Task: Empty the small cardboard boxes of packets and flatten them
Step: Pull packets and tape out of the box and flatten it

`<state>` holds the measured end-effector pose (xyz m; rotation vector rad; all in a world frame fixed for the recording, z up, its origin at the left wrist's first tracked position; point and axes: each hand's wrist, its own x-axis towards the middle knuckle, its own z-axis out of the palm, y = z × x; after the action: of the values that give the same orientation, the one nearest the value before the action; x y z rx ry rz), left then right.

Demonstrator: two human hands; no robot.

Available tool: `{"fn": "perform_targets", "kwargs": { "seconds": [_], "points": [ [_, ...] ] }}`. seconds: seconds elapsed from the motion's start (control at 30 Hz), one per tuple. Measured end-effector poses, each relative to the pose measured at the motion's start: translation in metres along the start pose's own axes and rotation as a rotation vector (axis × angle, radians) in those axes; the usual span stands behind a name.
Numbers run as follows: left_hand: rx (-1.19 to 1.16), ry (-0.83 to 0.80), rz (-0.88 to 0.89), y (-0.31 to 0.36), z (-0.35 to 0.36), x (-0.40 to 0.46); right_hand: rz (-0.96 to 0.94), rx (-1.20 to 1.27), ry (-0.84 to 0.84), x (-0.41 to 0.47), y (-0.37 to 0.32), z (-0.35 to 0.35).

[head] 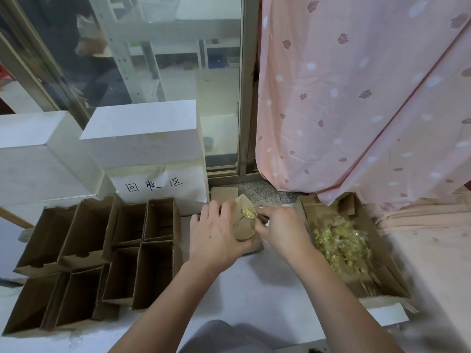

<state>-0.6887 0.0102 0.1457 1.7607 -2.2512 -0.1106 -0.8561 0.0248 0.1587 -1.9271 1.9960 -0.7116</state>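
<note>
Plainly, her left hand [216,230] clasped the small box [244,220] above the floor; the right hand [283,229] pinched something thin at its flap. Packets [248,214] might have spilled short of the tray [397,284].

Left hand [216,233] covers much of the small box [243,222]; the packets [341,247] in the tray [392,284] are motion-blurred.

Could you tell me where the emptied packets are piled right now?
They lie in the open cardboard tray on the right, beside the right hand, below the pink curtain.
</note>
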Motion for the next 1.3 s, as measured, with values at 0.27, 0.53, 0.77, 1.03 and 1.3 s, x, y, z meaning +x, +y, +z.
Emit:
{"fn": "perform_targets", "kwargs": {
  "seconds": [0.27, 0.53, 0.77, 1.03, 1.3],
  "points": [
    [0.018, -0.034, 0.006, 0.006, 0.004, -0.006, 0.157, -0.176, -0.001, -0.003, -0.013, 0.001],
    [0.006, 0.018, 0.002, 0.009, 0.012, -0.011, 0.184, -0.117, 0.028, -0.005, -0.006, 0.006],
    [-0.019, 0.054, -0.023, 0.005, 0.011, -0.006, 0.057, 0.166, 0.048, -0.013, 0.003, 0.006],
    [0.074, -0.008, 0.001, 0.008, 0.009, -0.012, 0.095, -0.135, -0.096, -0.010, -0.008, 0.010],
    [-0.008, -0.140, -0.029, 0.005, 0.006, -0.016, 0.174, -0.260, -0.149, -0.009, -0.015, 0.010]
  ]
}}
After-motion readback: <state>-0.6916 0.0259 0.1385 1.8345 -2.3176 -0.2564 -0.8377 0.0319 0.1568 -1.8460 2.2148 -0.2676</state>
